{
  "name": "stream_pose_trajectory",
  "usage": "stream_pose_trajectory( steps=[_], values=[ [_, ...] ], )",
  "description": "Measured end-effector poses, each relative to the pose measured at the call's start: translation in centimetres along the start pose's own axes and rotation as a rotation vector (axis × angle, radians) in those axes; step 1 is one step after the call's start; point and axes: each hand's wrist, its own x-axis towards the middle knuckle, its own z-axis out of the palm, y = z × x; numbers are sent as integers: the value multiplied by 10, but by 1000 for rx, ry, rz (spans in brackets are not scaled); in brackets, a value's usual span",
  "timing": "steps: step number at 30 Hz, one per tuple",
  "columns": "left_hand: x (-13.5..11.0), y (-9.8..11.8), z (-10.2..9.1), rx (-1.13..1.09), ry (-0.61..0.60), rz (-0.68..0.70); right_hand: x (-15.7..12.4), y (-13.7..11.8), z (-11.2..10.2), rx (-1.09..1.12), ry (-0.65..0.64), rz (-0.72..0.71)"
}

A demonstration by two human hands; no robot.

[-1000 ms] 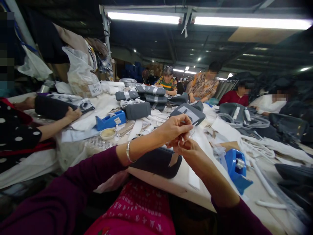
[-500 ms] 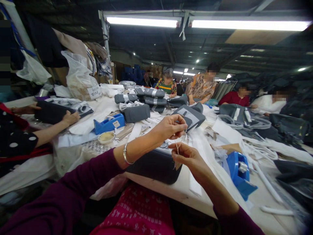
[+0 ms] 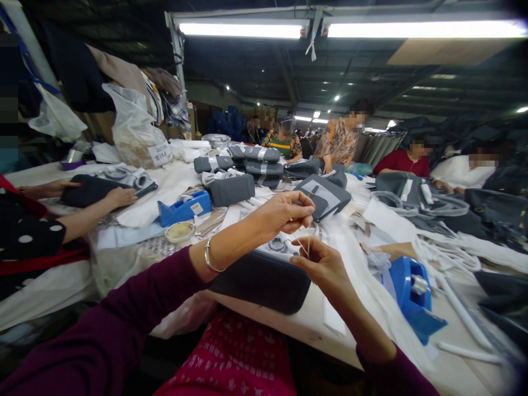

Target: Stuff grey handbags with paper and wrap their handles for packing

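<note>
My left hand [image 3: 284,213] is raised over the table with its fingers pinched on the top of a thin clear strip [image 3: 304,242]. My right hand [image 3: 324,265] is just below it, fingers closed on the lower end of the same strip. A silver bangle sits on my left wrist. Under both hands lies a dark grey bag [image 3: 264,280] on the white table [image 3: 313,324]. I cannot make out what the strip is made of.
A blue tape dispenser [image 3: 414,294] stands to my right and another [image 3: 183,208] at centre left beside a small dish [image 3: 179,231]. Grey bags [image 3: 243,165] are piled mid-table. A person's hands [image 3: 119,196] at left rest on a dark bag. Several people sit at the far side.
My hands have drawn a little apart, stretching the thin strip between them. The right hand dropped slightly, then shifted right; the left stayed near its height.
</note>
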Motion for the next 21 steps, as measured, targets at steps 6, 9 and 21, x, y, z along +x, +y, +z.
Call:
stream_pose_trajectory(
  steps=[6, 9, 21],
  values=[
    [2, 4, 3, 34, -96, -30, 3, -6, -1, 145, -172, 49],
    [10, 4, -1, 22, -87, -38, 7, -9, -6, 385, -207, 49],
    [97, -75, -95, 345, 238, -216, 121, 25, -66, 392, 34, 152]
  ],
)
